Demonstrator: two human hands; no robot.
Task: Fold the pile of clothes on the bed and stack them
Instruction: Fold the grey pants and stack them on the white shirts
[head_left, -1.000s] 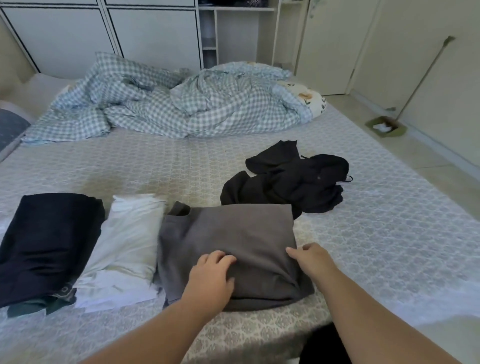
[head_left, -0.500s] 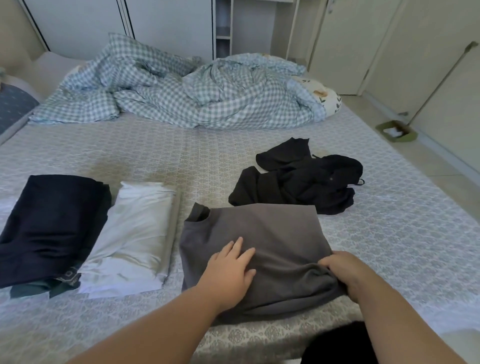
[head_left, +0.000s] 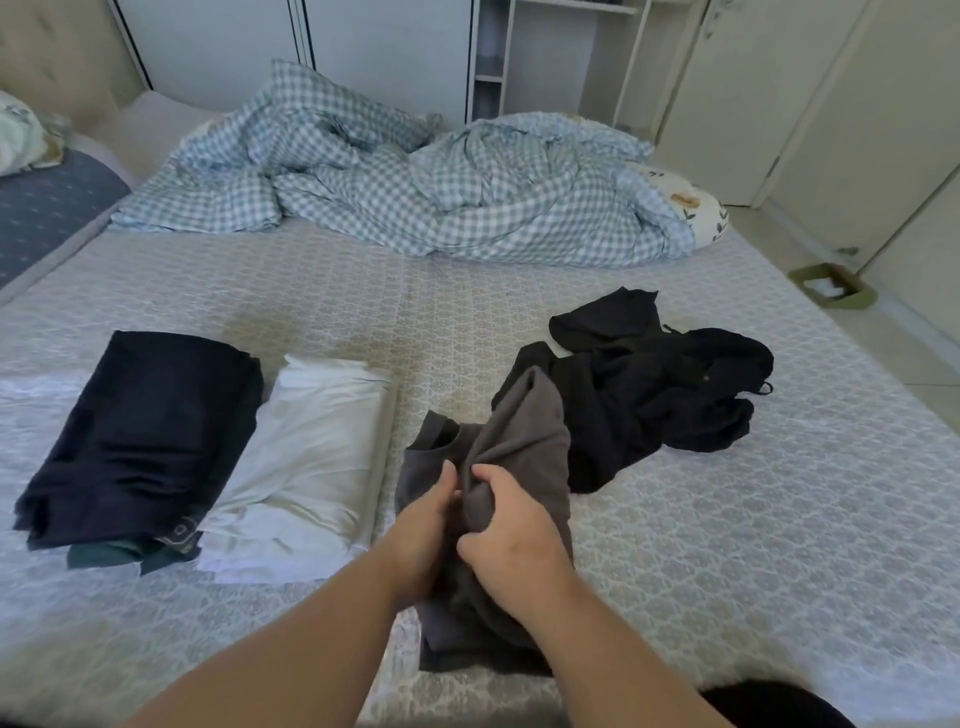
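A grey shirt (head_left: 524, 431) lies on the bed (head_left: 727, 519) in front of me, its right half lifted and folded leftward over itself. My right hand (head_left: 511, 540) grips the raised grey cloth from the right. My left hand (head_left: 423, 519) presses against the shirt from the left, fingers closed on the fabric. To the left lie a folded white garment (head_left: 306, 467) and a folded dark navy garment (head_left: 140, 441) side by side. A loose heap of black clothes (head_left: 660, 384) sits just behind and right of the grey shirt.
A rumpled blue checked duvet (head_left: 415, 197) covers the far end of the bed, with a floral pillow (head_left: 696, 208) at its right. White wardrobes stand behind. A green dustpan (head_left: 831, 286) lies on the floor to the right. A dark blue cushion (head_left: 47, 208) is at the far left.
The grey shirt lay flat and wide; my right hand has since carried its right side up and over to the left, next to my left hand. My view shifted closer and lower.
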